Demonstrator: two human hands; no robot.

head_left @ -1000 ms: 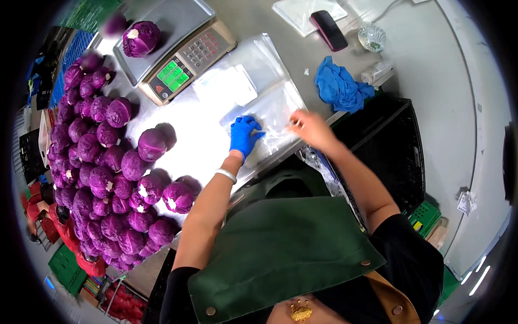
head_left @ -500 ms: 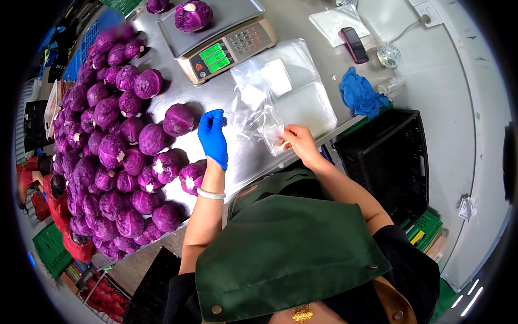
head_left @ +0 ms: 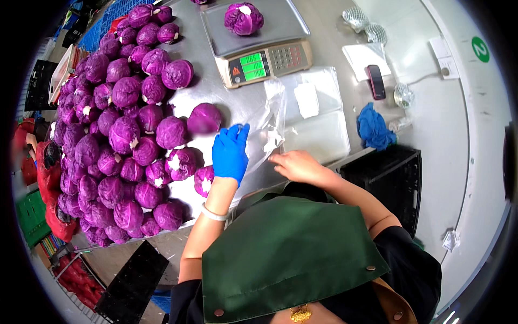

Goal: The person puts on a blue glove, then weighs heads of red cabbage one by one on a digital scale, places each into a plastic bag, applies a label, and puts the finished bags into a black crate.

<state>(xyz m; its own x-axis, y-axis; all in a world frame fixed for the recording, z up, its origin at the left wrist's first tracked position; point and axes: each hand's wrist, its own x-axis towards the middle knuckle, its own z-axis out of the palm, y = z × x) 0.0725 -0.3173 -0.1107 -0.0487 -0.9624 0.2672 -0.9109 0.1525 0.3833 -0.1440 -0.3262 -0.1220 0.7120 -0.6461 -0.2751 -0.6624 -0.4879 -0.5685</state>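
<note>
Left hand (head_left: 230, 154): gloved in blue, bent with fingers close together, just beside clear bag (head_left: 275, 114); can't make out whether gripping it.
Right hand (head_left: 297, 166): bare, fingertips at bag's lower right edge; can't make out whether pinching.
Bag: crumpled, between both hands over metal table (head_left: 248, 102).
Purple cabbages (head_left: 125, 92): heaped at left, some near gloved hand.
Scale (head_left: 264, 78): lit green, bearing one cabbage (head_left: 244, 20).
Farther right: phone (head_left: 376, 82) and crumpled blue cloth (head_left: 373, 127).
</note>
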